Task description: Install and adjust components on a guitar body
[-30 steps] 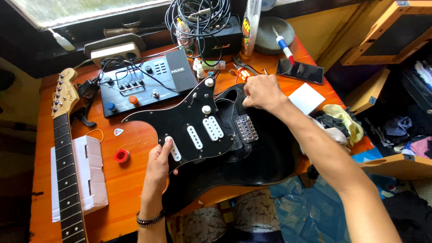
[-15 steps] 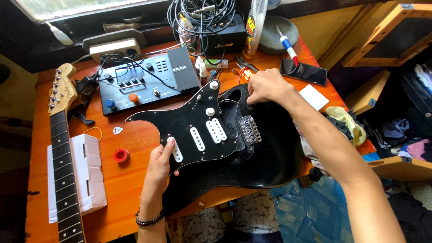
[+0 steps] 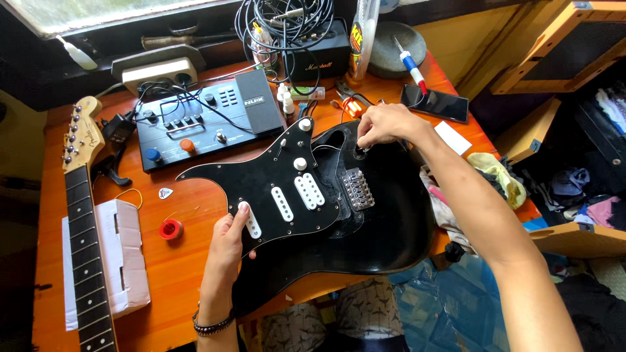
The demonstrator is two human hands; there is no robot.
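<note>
A black pickguard [image 3: 277,189], fitted with three white pickups and white knobs, lies tilted across a black guitar body [image 3: 385,228] near the middle of an orange wooden table [image 3: 176,267]. The left hand [image 3: 225,251] grips the lower left edge of the pickguard, thumb on top beside the lowest pickup, fingers curled beneath. The right hand [image 3: 385,124] rests on the upper part of the guitar body, fingertips pinched narrowly together at a cavity; what they hold cannot be told. A metal bridge [image 3: 357,189] sits just right of the pickguard. Beyond the body stands a dark effects pedal board [image 3: 202,120]. A detached guitar neck [image 3: 85,215] lies at the left, over a white cardboard box [image 3: 127,261]; a red spool [image 3: 171,229] and a white pick [image 3: 165,193] lie between.
</note>
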